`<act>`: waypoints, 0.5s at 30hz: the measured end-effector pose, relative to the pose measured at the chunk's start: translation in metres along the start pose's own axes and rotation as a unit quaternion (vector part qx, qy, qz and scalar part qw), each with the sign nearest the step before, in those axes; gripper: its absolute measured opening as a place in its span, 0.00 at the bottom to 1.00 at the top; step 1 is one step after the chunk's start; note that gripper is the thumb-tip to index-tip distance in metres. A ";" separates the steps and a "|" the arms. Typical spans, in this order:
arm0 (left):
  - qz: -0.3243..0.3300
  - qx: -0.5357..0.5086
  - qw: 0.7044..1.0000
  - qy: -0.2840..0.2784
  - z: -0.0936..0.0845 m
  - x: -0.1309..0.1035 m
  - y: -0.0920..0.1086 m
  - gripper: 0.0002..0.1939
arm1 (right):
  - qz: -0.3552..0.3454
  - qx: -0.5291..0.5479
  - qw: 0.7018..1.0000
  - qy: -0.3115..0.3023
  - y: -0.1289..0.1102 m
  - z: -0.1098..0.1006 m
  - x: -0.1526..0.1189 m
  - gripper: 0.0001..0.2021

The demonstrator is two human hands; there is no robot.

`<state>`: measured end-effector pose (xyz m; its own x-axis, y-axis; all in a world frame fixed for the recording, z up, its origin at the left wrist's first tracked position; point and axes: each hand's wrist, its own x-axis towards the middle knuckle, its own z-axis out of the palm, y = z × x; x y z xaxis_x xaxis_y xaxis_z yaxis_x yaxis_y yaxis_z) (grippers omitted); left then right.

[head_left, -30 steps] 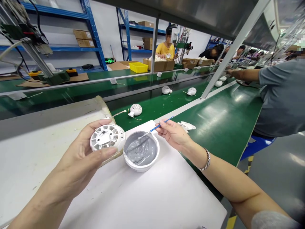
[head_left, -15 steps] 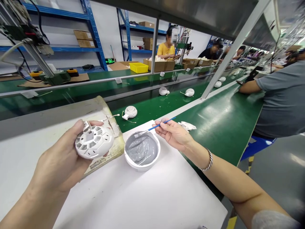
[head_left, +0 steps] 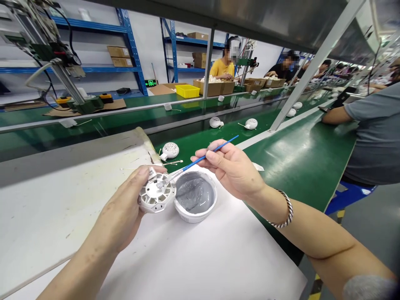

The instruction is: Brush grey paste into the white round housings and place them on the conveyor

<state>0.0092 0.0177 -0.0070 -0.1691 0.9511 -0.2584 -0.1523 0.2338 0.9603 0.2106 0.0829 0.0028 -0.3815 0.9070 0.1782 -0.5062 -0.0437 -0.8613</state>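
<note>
My left hand (head_left: 125, 204) grips a round white plastic housing (head_left: 158, 203) with a web of openings, held tilted at the left of the tub. In my right hand (head_left: 231, 166) is a thin blue-handled paintbrush (head_left: 200, 160), pinched between thumb and fingers. Its bristles, carrying some grey paste, are at the flat middle of the housing. Just right of the housing, a white tub (head_left: 191, 218) of thick grey paste (head_left: 196, 193) stands on a white sheet (head_left: 206, 254).
Behind the tub, a similar white housing (head_left: 170, 150) with wires lies on the green belt, and several more sit farther along. A slanted metal post (head_left: 300, 83) rises at right. A co-worker in a grey shirt (head_left: 375, 129) sits at the right. A yellow bin (head_left: 187, 91) stands behind.
My left hand has brought the housing right, beside the tub. My right hand has moved the brush out of the paste and over to the housing's middle.
</note>
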 end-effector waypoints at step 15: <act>0.062 0.121 0.990 -0.040 -0.002 0.000 -0.004 0.23 | -0.381 -0.451 0.735 -0.333 -0.031 0.006 -0.025 0.11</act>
<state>0.0079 0.0163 -0.0105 -0.0925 0.9861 -0.1379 0.1035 0.1473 0.9837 0.2307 0.0592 0.0280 -0.6994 0.1044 0.7071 -0.1657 0.9386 -0.3025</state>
